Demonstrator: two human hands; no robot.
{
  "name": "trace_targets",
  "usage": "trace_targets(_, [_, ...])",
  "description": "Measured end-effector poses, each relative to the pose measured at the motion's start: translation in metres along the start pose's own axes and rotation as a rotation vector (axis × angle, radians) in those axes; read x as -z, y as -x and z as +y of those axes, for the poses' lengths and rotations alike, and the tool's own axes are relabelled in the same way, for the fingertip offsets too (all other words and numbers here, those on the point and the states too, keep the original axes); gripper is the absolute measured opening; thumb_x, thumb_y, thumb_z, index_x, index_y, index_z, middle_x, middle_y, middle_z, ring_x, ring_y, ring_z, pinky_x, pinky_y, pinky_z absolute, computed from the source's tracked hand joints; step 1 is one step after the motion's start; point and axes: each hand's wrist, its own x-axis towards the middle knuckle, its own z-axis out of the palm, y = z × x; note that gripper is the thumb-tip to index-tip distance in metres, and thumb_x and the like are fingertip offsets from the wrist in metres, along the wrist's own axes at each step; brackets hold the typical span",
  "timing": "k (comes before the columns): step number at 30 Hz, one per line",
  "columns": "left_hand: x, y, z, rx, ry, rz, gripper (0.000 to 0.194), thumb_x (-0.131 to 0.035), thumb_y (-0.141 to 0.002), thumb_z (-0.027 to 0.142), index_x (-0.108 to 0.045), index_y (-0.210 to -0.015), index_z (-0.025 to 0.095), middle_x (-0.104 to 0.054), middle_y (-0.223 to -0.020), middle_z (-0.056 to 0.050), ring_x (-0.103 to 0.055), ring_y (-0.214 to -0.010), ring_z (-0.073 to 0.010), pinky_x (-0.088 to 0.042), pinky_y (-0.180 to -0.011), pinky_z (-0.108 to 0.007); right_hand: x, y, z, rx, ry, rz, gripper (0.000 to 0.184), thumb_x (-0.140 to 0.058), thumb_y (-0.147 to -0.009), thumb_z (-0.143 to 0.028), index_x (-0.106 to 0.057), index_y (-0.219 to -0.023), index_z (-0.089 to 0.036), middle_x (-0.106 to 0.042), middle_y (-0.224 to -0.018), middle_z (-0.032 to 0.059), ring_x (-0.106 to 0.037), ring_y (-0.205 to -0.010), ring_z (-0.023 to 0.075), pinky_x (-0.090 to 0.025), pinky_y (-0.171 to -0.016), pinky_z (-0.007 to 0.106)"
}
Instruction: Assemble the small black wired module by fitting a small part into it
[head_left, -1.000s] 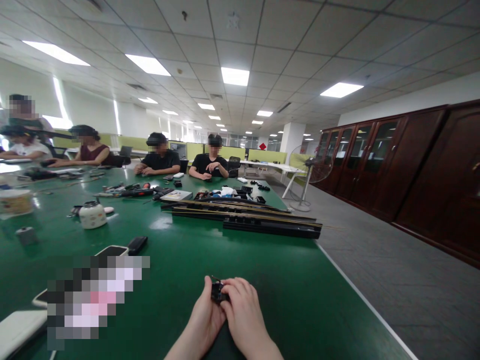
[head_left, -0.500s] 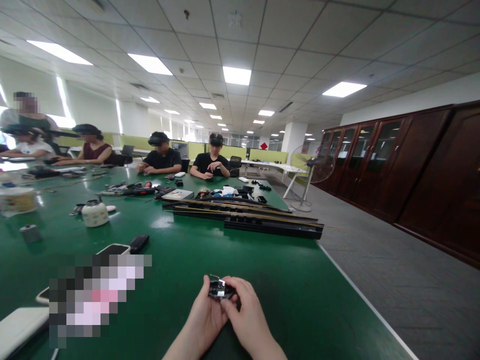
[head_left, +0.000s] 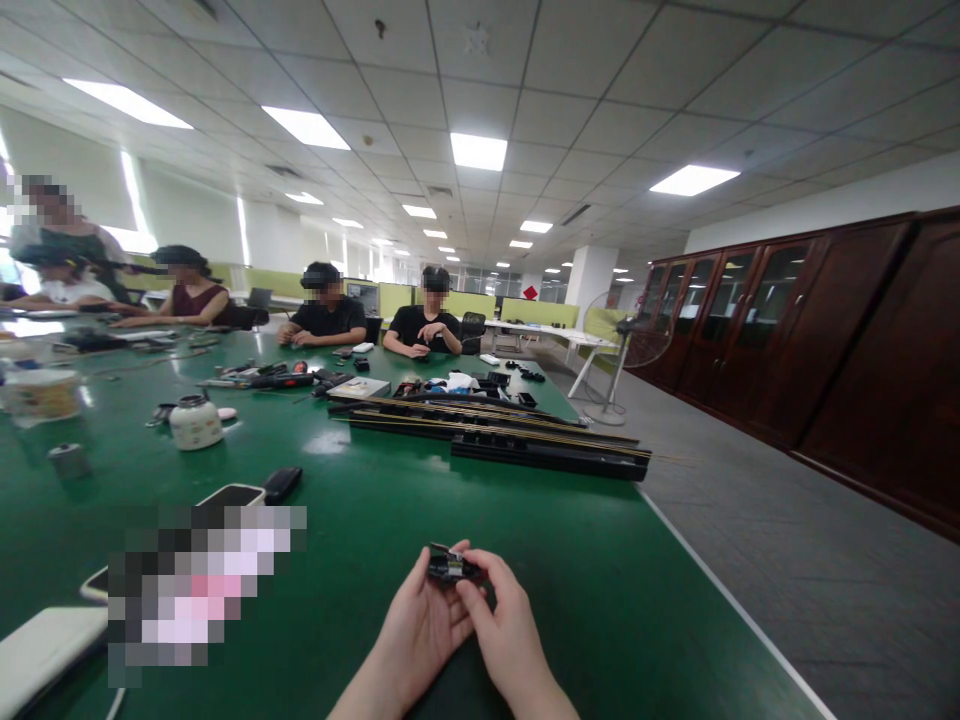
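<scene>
Between my two hands, above the green table (head_left: 360,590), is a small black device part (head_left: 453,568) with a shiny silver piece on its top; its exact kind is too small to make out. My left hand (head_left: 424,620) is palm up, cradling the part from below and the left with the thumb along its side. From the right, my right hand (head_left: 502,610) pinches the part's edge between thumb and fingers. Some fingertips are hidden beneath or behind the part.
Long black rails (head_left: 551,457) with thin brass-coloured rods lie ahead. At left are a phone (head_left: 232,497), a white flat case (head_left: 45,650), a round white jar (head_left: 196,424) and a grey cylinder (head_left: 69,461). Tools and black parts lie farther back, where several people sit.
Both hands have shifted slightly right and up with the black part. The part has turned, so its silver piece shows at a different angle.
</scene>
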Motion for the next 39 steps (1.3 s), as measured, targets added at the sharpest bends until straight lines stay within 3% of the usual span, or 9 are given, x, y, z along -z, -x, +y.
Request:
trace_targets(17, [0.0000,-0.0020,0.0013,-0.078,0.014,0.064,0.028,-0.045,-0.080,0.035,-0.048,-0.102,0.019,-0.066,-0.082,-0.008,-0.064,-0.073,-0.0191,-0.044,-0.070,-0.030,0.0024,-0.0007,0.0015,-0.039,0.056,-0.005,0.024,-0.050,-0.076,-0.021,-0.059,-0.098,-0.024,-0.062,-0.098,0.0033,-0.055,-0.093,0.0197,-0.041,-0.082,0.030])
trace_targets(24, [0.0012,-0.0021,0.0009,-0.068,0.024,0.104,0.021,-0.042,-0.081,0.034,-0.050,-0.094,0.019,-0.067,-0.077,-0.009,-0.062,-0.061,-0.0152,-0.043,-0.061,-0.026,0.0020,-0.0004,-0.0005,-0.023,0.083,0.002,0.029,-0.056,-0.070,-0.018,-0.057,-0.098,-0.023,-0.060,-0.100,0.0042,-0.054,-0.096,0.0205,-0.042,-0.083,0.031])
trace_targets(39, [0.0019,0.0013,0.0015,0.007,0.054,-0.049,0.025,-0.048,-0.077,0.039,-0.055,-0.093,0.022,-0.066,-0.088,-0.009,-0.063,-0.079,-0.0185,-0.042,-0.071,-0.030,0.0006,-0.0009,0.0063,-0.053,0.120,-0.001,0.026,-0.049,-0.077,-0.024,-0.055,-0.102,-0.023,-0.061,-0.103,0.0049,-0.055,-0.096,0.0196,-0.041,-0.085,0.032])
